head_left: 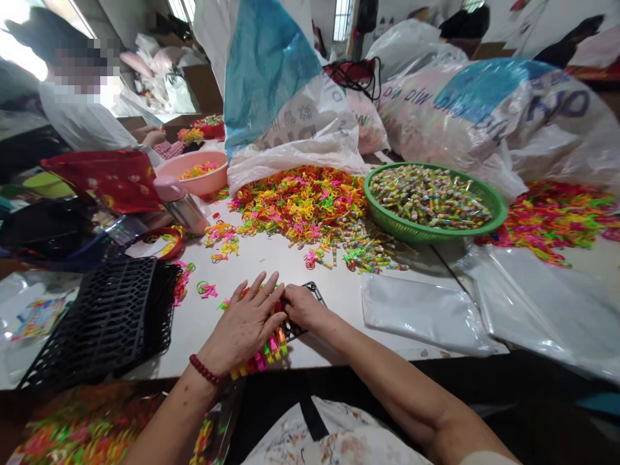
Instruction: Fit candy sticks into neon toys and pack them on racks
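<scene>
My left hand [247, 323] lies flat with fingers spread over a row of bright plastic pieces [264, 358] set in a black grid tray [314, 294] at the table's near edge. My right hand [300, 305] rests beside it on the same tray, fingers curled down against the pieces; what they pinch is hidden. A big heap of neon plastic toy pieces [300, 203] lies further back in the middle of the table. A green basket [387, 219] full of small wrapped candies stands to its right.
A stack of black grid trays [106, 316] sits at my left. A pink bowl [194, 184] and a metal flask [186, 206] stand behind it. Clear plastic bags [421, 310] lie to the right, large sacks [484, 110] behind. Another person [87, 123] works at far left.
</scene>
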Motion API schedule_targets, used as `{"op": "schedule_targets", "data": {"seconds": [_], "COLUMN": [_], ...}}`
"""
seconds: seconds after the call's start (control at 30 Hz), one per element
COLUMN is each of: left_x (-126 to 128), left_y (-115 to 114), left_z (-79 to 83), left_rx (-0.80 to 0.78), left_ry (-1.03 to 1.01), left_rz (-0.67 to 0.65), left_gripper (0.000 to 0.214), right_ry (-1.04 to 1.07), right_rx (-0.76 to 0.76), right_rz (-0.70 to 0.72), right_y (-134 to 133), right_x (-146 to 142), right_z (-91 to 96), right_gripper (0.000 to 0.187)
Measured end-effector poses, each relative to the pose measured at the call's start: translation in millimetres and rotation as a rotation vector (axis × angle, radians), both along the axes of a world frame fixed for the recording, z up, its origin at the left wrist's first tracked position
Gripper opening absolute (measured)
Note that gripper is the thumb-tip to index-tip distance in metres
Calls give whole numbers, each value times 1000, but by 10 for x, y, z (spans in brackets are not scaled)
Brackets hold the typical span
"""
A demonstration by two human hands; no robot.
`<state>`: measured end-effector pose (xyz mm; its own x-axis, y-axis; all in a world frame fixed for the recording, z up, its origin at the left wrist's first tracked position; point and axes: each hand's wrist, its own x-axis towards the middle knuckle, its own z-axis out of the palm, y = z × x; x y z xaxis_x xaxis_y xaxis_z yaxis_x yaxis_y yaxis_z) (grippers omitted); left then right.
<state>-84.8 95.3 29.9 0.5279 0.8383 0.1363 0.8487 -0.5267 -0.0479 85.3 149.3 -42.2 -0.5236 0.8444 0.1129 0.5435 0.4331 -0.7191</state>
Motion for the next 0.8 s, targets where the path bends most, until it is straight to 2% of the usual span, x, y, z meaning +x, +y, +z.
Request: {"op": "schedule_targets", "data": {"seconds": [0.07,0.2,0.33,0.43,0.53,0.6,0.73,0.8], "left_x": [-8,-21,-26,-24,-13,-5,5,6], "left_y": [5,0,-7,-13,-22,-23,-18,-18], "left_z": [-19,-42,-37,-18,10,25,43,47], "left_rx": [-3,3,39,20,-25,-47,-82,-94], "left_ry": [0,-8,-18,-12,-13,-22,-47,-52], "left_rz": [7,-2,-23,-57,-51,-42,-30,-26], "left_gripper": [55,56,54,53,56,57,60,62], "right_ry": [-29,-269,-392,-366,-270,-105,368,438], "right_rx": [48,144,99,76,43,-44,-345,-358], "right_rz": [-79,-407,-502,-508,-497,-431,-203,-173], "right_y": [130,438,620,584,409,245,-77,-170], "right_x": [157,518,681,662,582,505,307,211], "right_z": [63,131,152,186,178,122,-31,-66], "right_gripper": [16,19,18,19,18,17,16,16]}}
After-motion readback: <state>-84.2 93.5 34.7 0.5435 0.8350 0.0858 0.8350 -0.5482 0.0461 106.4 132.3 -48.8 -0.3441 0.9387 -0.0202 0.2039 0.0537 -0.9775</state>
